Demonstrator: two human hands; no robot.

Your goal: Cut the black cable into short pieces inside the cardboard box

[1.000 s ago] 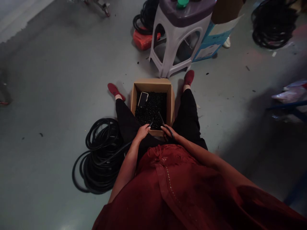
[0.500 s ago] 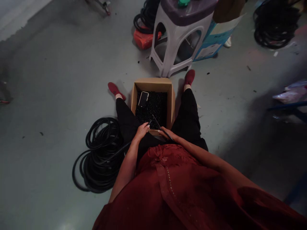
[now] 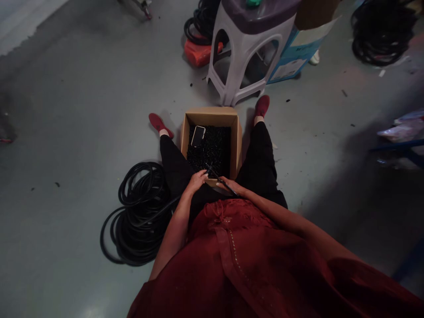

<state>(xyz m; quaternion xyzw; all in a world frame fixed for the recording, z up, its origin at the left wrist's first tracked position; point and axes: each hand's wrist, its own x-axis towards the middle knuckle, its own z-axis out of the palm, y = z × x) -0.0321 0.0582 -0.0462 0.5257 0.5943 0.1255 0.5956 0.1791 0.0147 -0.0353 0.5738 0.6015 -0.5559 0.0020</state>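
My left hand [image 3: 198, 178] is closed on the end of a black hose [image 3: 165, 209], which runs back under my forearm to a coil [image 3: 142, 221] on the floor at my left. Dark scissors [image 3: 216, 175] lie in my right hand [image 3: 228, 184], their blades pointing up and left. The blade tips meet the hose end at the left fingertips; whether they are closed is too small to tell. Both hands are over the near edge of a cardboard box [image 3: 239, 145] full of short black pieces [image 3: 212, 148]. A phone [image 3: 198, 136] rests on those pieces.
Beyond the box stands a grey plastic stool [image 3: 228, 57] with a dark purple top. Next to it are a blue carton [image 3: 288, 66], a red bag [image 3: 198, 53] and another black coil [image 3: 202, 22]. More black coils [image 3: 380, 35] lie at the far right.
The scissor blades have swung down and left onto the hose end by my left fingers. My left hand has hardly moved.
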